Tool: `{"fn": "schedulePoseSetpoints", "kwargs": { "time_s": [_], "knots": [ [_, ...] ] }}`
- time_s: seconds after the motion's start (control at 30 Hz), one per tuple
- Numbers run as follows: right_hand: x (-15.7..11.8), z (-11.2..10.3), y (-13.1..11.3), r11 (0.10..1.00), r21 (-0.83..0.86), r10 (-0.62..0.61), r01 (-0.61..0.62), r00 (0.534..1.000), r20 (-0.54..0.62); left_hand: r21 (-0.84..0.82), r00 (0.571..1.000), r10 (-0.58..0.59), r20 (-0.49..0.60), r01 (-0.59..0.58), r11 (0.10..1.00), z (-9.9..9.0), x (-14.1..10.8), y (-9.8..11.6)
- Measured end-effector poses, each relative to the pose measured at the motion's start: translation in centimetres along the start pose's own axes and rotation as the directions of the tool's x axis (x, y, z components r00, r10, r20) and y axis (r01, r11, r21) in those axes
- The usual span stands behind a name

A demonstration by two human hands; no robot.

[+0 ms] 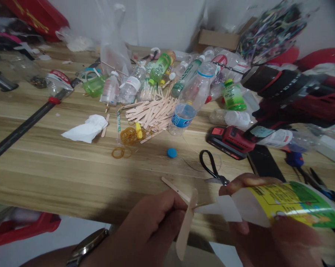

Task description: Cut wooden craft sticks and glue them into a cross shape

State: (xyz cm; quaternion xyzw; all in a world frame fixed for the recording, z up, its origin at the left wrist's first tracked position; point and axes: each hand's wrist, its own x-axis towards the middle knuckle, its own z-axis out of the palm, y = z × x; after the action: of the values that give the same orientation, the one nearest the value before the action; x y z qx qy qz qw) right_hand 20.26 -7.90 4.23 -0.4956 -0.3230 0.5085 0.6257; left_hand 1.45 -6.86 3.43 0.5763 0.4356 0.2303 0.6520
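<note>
My left hand (156, 215), a watch (88, 244) on its wrist, pinches two crossed wooden craft sticks (185, 230) over the table's near edge. Closed around a glue bottle (298, 204) with a yellow and green label is my right hand (284, 241). The bottle lies tilted on its side, its white pointed nozzle (230, 208) reaching the spot where the sticks cross. Whether the tip touches the wood I cannot tell. Black-handled scissors (212, 167) lie just beyond my right hand.
Behind are a pile of craft sticks (153, 113), rubber bands (130, 136), a blue cap (171, 152) and several plastic bottles (189, 92). A red and black cordless drill (295, 92) stands at right. A tissue (86, 128) and a dark rod (25, 126) lie left.
</note>
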Motion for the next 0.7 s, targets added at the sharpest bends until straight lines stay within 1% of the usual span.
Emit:
{"fn": "schedulePoseSetpoints", "kwargs": {
  "time_s": [0.07,0.13,0.2,0.3,0.37,0.47,0.7],
  "knots": [
    [0.0,0.0,-0.1,1.0,0.005,-0.005,0.005,0.999,-0.05,0.019,1.0,0.015,0.0,-0.015,1.0,0.1,0.0,-0.4],
    [0.1,0.0,-0.2,1.0,0.015,-0.01,0.011,0.997,-0.073,0.045,0.999,0.038,-0.011,-0.037,0.998,0.2,0.0,-0.7],
    [0.2,-0.1,-0.2,1.0,0.02,-0.014,0.015,0.998,-0.056,0.067,0.999,0.047,-0.018,-0.046,0.997,0.4,-0.1,-0.9],
    [0.5,-0.6,-0.2,0.999,0.011,-0.031,0.031,0.999,0.017,0.101,0.999,0.011,-0.052,-0.006,0.995,0.7,-0.2,-0.9],
    [0.7,-0.8,-0.2,0.999,0.001,-0.035,0.035,0.998,0.049,0.11,0.998,-0.008,-0.054,0.014,0.994,0.7,-0.2,-0.7],
    [0.6,-0.9,-0.4,0.999,-0.007,-0.045,0.046,0.998,0.035,0.121,1.0,0.005,-0.004,-0.005,0.993,0.6,0.0,-0.4],
    [0.5,-0.4,-0.6,0.997,-0.058,-0.061,0.06,0.998,-0.008,0.204,1.0,0.019,0.02,-0.023,0.979,0.2,0.1,0.2]
  ]
}}
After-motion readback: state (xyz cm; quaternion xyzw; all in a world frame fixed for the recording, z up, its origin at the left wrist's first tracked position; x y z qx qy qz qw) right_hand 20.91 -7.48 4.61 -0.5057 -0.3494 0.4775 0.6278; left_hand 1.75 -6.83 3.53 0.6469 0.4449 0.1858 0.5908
